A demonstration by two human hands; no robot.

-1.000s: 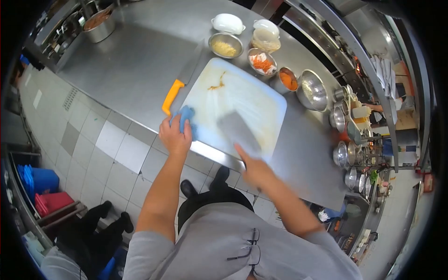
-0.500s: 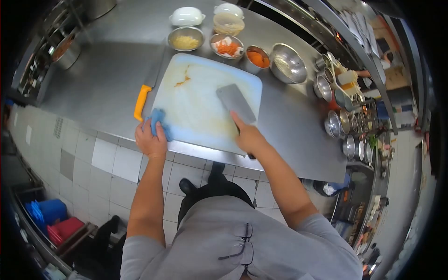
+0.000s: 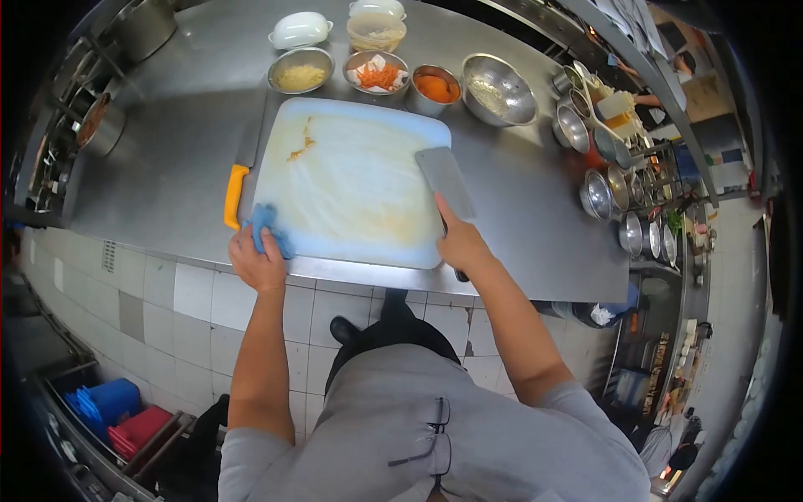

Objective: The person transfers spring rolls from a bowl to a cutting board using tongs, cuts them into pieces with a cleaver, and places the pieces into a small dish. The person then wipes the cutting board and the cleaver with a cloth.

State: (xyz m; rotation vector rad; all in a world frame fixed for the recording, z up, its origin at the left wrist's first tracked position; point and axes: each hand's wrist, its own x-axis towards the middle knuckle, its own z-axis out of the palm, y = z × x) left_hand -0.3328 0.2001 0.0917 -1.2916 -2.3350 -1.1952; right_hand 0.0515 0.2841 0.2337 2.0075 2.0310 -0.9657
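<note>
My left hand (image 3: pixel 258 259) is closed on a crumpled blue cloth (image 3: pixel 272 233) at the near left corner of the white cutting board (image 3: pixel 343 180). Wrapped round the dark handle of a cleaver (image 3: pixel 446 177), my right hand (image 3: pixel 462 247) is at the board's right edge. The cleaver's broad blade lies flat over that edge, partly past it. A brown smear (image 3: pixel 303 144) marks the board's upper left. Left of the board is a knife with a yellow handle (image 3: pixel 235 197), its blade pointing away from me.
Behind the board stand bowls of pale food (image 3: pixel 301 77), orange and white food (image 3: pixel 376 74), orange contents (image 3: pixel 436 88), and a larger steel bowl (image 3: pixel 500 90). White dishes (image 3: pixel 301 30) stand behind them. Several steel bowls (image 3: pixel 571 128) line the right; pots (image 3: pixel 102 125) are at left. Other people are at upper and lower right.
The cleaver and my right hand have moved right across the board to its right edge. My left hand still holds the cloth at the corner. The camera view has shifted.
</note>
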